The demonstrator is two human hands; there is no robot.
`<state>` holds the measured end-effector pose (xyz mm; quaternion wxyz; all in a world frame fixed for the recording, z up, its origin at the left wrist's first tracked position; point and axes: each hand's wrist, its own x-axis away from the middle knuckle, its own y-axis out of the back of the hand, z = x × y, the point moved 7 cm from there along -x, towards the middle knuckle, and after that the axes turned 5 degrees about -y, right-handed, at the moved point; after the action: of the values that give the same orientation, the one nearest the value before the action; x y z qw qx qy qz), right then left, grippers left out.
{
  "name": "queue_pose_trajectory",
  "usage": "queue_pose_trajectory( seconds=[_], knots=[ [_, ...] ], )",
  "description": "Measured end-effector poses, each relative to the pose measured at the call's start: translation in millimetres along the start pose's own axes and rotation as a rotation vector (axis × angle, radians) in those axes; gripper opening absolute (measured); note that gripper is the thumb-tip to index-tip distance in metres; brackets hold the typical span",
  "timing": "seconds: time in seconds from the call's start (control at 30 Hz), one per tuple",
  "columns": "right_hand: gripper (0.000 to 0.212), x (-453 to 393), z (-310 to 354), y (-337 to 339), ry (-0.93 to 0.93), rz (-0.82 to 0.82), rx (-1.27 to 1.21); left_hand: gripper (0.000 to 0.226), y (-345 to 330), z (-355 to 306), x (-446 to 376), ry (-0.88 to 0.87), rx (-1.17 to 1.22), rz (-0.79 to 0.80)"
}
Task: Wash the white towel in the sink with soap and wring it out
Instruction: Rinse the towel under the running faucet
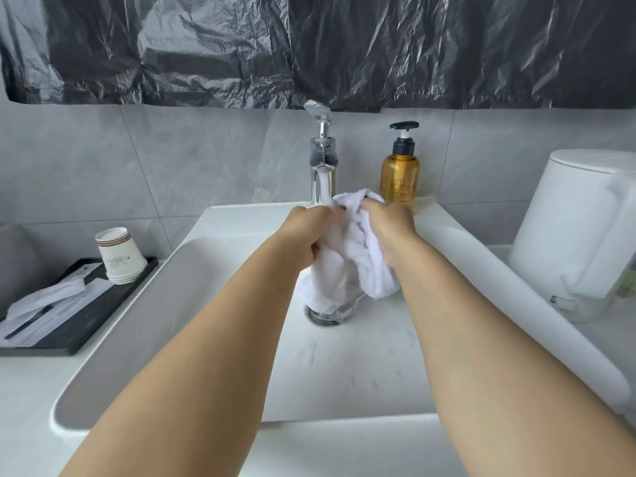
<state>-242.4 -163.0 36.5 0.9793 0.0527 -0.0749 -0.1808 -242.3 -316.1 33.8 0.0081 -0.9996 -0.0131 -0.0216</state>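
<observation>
Head view: the left hand (303,235) and right hand (390,228) are each closed around the bunched towel (354,266), held over the sink (344,366) under water running from the tap (321,156); its lower end hangs just above the drain (321,316). For a thorough wash, the folds should probably be rubbed together under the stream, with soap from the bottle (400,175) on the worktop behind.

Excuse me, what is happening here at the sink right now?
A person grips a bunched white towel with both hands, left hand and right hand, over the white rectangular sink. Water runs from the chrome faucet onto the towel. The amber soap pump bottle stands untouched behind, beside the faucet.
</observation>
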Motion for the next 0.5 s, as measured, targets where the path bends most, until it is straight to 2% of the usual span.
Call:
queue_pose_trajectory(
  seconds=[0.1,0.2,0.3,0.37,0.43,0.5],
  knots=[
    [0.041,0,4,-1,-0.015,0.041,-0.292,0.022,4,-6,0,-0.001,-0.139,-0.038],
    [0.021,7,18,3,0.064,0.068,-0.360,0.019,11,-9,-5,-0.016,-0.132,-0.051],
    [0.010,5,25,3,0.227,0.041,-0.067,0.022,18,-11,-8,-0.077,-0.015,-0.054],
    [0.010,-1,21,-1,0.276,-0.001,0.195,0.040,21,-14,-10,-0.099,0.109,-0.020],
    [0.013,-4,15,4,0.260,-0.103,0.365,0.054,23,-16,-12,-0.132,0.182,0.011],
    [0.027,-4,9,16,0.212,-0.228,0.383,0.045,26,-17,-12,-0.142,0.208,0.008]
  ],
)
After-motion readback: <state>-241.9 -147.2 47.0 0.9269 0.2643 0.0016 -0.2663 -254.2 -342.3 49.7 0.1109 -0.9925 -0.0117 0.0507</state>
